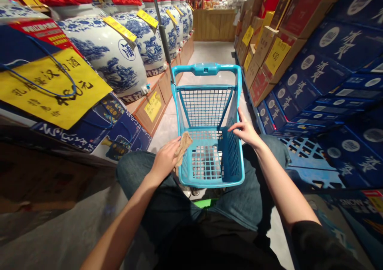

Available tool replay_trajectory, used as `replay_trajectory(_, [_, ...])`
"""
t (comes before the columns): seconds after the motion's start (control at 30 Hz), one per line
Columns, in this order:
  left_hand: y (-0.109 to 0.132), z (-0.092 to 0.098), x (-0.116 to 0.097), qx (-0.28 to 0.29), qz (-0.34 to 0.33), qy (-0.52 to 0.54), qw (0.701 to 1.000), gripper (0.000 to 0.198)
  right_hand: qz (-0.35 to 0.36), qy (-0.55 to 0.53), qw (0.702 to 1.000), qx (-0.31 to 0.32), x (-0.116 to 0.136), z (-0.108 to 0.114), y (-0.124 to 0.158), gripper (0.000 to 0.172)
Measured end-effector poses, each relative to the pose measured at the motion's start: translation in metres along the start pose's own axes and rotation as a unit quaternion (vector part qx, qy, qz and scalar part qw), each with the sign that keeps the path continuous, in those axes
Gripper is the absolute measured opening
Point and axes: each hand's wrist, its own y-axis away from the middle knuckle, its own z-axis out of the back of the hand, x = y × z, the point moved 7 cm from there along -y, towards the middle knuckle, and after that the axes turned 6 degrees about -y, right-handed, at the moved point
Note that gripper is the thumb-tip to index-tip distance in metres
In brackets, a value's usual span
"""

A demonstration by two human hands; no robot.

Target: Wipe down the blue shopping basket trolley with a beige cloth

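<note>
A light blue plastic shopping basket (209,102) stands between my knees in a shop aisle, its handle at the far end. My left hand (166,158) is closed on a crumpled tan cloth (183,144) and presses it against the basket's left rim. My right hand (247,130) rests on the basket's right rim, fingers curled over the edge. The basket holds nothing.
Large blue-and-white ceramic jars (104,54) with red cloth lids and yellow price tags line a wooden shelf on the left. Stacked blue boxes (329,70) and cardboard cartons fill the right side. A grey floor aisle (209,50) runs ahead to a wooden counter.
</note>
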Motion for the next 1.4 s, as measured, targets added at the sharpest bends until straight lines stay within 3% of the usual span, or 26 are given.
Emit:
replay_trajectory(0.2, [-0.038,0.007,0.038,-0.003,0.061,-0.034,0.998,0.062,-0.008,0.000,1.000,0.007,0.011,-0.006,0.033,0.024])
replay_trajectory(0.53, [-0.102,0.041,0.080,-0.027,0.099,-0.082,0.991,0.067,-0.004,0.026,0.999,0.037,0.034,-0.025,0.078,0.027])
replay_trajectory(0.77, [-0.129,0.051,0.094,-0.052,0.123,-0.058,0.989,0.063,0.051,0.179,0.980,0.068,0.045,-0.025,0.082,0.036])
replay_trajectory(0.87, [-0.136,0.048,0.098,-0.057,0.145,-0.033,0.987,0.062,0.086,0.283,0.955,-0.004,0.058,-0.017,0.062,0.049])
replay_trajectory(0.97, [-0.143,0.045,0.098,-0.056,0.159,-0.021,0.986,0.061,0.122,0.308,0.941,-0.067,0.077,-0.020,0.019,0.057])
replay_trajectory(1.07, [-0.151,0.043,0.098,-0.046,0.166,-0.021,0.985,0.061,0.137,0.263,0.954,-0.032,0.088,-0.050,-0.048,0.061])
replay_trajectory(1.2, [-0.157,0.043,0.098,-0.047,0.179,-0.034,0.982,0.066,0.149,0.187,0.971,-0.008,0.093,-0.105,-0.129,0.061])
replay_trajectory(1.3, [-0.156,0.043,0.097,-0.046,0.184,-0.044,0.981,0.067,0.163,0.152,0.974,-0.036,0.087,-0.139,-0.149,0.060])
replay_trajectory(1.4, [-0.154,0.043,0.090,-0.045,0.190,-0.063,0.979,0.061,0.162,0.169,0.972,-0.017,0.071,-0.164,-0.137,0.062])
